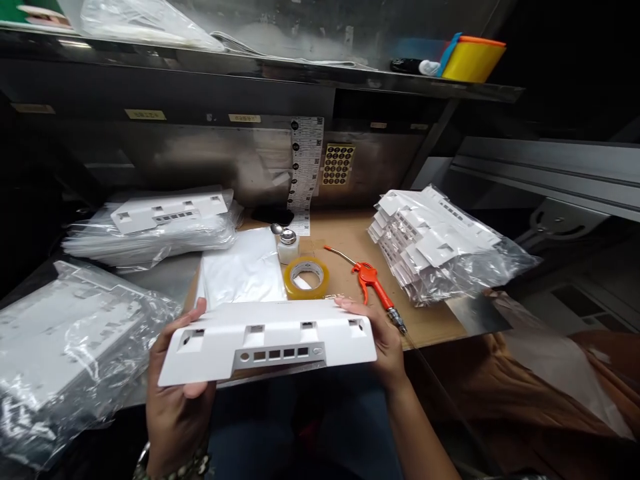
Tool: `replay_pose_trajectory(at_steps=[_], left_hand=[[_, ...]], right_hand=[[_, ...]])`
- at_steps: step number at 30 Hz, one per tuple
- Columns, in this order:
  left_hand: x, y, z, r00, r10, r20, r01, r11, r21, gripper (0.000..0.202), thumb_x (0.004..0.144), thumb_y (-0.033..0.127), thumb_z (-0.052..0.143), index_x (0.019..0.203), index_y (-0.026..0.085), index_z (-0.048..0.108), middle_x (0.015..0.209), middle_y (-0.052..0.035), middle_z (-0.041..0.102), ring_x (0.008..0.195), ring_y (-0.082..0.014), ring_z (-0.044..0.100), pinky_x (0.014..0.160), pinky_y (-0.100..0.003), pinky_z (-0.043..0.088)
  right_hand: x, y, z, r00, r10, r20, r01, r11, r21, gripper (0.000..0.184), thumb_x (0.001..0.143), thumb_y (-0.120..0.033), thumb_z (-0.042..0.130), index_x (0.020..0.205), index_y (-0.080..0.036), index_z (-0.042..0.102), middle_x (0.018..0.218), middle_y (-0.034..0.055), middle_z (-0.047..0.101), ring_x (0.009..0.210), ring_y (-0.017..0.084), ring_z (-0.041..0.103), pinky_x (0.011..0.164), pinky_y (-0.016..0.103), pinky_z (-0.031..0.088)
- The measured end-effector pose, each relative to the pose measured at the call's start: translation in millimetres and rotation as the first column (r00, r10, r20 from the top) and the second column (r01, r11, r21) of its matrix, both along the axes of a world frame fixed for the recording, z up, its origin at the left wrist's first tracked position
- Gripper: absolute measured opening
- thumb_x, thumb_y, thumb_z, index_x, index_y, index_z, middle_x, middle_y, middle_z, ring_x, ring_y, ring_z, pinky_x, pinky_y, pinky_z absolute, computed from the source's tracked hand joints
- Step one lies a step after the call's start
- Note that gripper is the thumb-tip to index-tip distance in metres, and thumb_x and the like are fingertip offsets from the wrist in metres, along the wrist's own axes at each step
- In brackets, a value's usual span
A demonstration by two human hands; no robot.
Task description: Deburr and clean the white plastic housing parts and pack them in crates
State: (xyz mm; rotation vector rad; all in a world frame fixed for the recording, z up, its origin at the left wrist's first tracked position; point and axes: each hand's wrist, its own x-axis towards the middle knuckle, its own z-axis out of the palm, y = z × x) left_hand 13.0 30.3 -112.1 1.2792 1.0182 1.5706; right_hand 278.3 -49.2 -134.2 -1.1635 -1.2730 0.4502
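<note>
"Holding what, exactly, were the two hands at the lower centre of the frame?"

"A white plastic housing (280, 340). The left hand (173, 403) had its fingers (194, 315) clasped round one end, and the right hand (387, 343) gripped the other, fingertips over the top edge."

"Which way was it turned?"

"Its row of square openings faced the camera."

"And beyond it?"

"On the surface (350, 230), near the middle of the frame, a tape roll (305, 294) lay beside a metal-topped jar (289, 252), with an orange air gun (369, 275) to the right."

"Anything at the sides?"

"White parts in clear plastic: one stack (435, 243) at centre right, two piles (65, 340) at the left."
</note>
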Motion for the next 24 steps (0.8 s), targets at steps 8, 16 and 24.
replay_pose_trajectory(at_steps=[8, 16, 24], left_hand=[[-4.8, 1.7, -7.2, 0.995, -0.100, 0.005, 0.099, 0.988, 0.118, 0.078, 0.068, 0.065, 0.083, 0.133, 0.026, 0.062, 0.148, -0.0108, 0.057, 0.149, -0.0342, 0.039, 0.123, -0.042, 0.034], [-7.6, 3.0, -7.2, 0.990, -0.143, -0.002, 0.141, 0.978, 0.152, 0.077, 0.068, 0.065, 0.082, 0.134, 0.031, 0.061, 0.147, -0.0085, 0.058, 0.152, -0.0336, 0.034, 0.125, -0.042, 0.031], [-4.7, 1.8, -8.9, 0.969, -0.158, 0.188, 0.141, 0.985, 0.101, 0.073, 0.075, 0.077, 0.068, 0.128, 0.026, 0.067, 0.146, -0.0078, 0.060, 0.153, -0.0340, 0.032, 0.125, -0.044, 0.032]], right_hand=[[3.5, 1.1, -15.5, 1.000, 0.013, -0.028, -0.014, 0.999, -0.035, 0.037, 0.090, -0.020, 0.068, 0.125, -0.031, 0.069, 0.135, 0.0049, 0.070, 0.128, 0.030, 0.064, 0.114, 0.049, 0.048], [0.7, 2.7, -18.4, 0.997, 0.006, -0.075, -0.009, 0.999, -0.043, 0.034, 0.088, -0.026, 0.072, 0.122, -0.028, 0.069, 0.135, 0.0070, 0.069, 0.130, 0.032, 0.062, 0.114, 0.051, 0.047], [0.3, 4.3, -20.4, 0.997, 0.037, -0.066, -0.037, 0.999, 0.005, 0.037, 0.087, -0.028, 0.075, 0.123, -0.029, 0.067, 0.139, 0.0070, 0.067, 0.130, 0.032, 0.062, 0.114, 0.053, 0.047]])
